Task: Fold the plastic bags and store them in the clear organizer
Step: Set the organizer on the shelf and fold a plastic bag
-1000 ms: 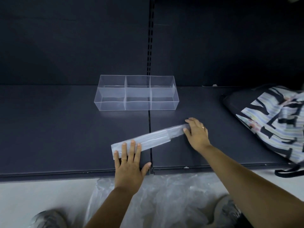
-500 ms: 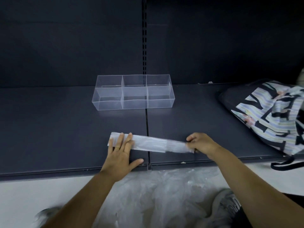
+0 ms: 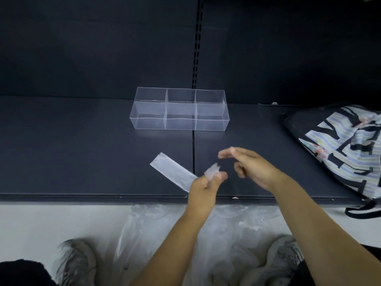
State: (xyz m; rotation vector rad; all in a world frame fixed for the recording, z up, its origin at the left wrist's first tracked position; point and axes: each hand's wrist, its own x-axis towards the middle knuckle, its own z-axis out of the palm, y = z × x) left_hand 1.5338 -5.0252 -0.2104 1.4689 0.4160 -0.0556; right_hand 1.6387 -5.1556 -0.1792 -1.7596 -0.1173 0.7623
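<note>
Working the plastic bag (image 3: 173, 171), folded down to a long narrow strip and lying slantwise on the dark shelf (image 3: 82, 151), in front of the clear organizer (image 3: 179, 109) and well apart from it. Pinching its near end with the left hand (image 3: 203, 188) — thumb and fingers (image 3: 221, 176) clamped on the film, that corner lifted clear of the shelf, the far end flat. Hovering the right hand (image 3: 255, 168) just beside, blurred, forefinger and thumb spread apart, the rest loosely curled, holding nothing.

Probably the start of folding the strip end over end. To do it well: bring the pinched end over squarely onto the strip, keep the long edges in line, press each crease flat with the free hand to stop the slippery film springing open, and pin the far end to stop it skidding. Aim for a packet small enough for one compartment — none filled yet, by the look.

Further out: a striped patterned bag (image 3: 340, 145) at the right of the shelf, loose clear bags (image 3: 175, 234) heaped on the floor below, between two grey shoes (image 3: 76, 263).
</note>
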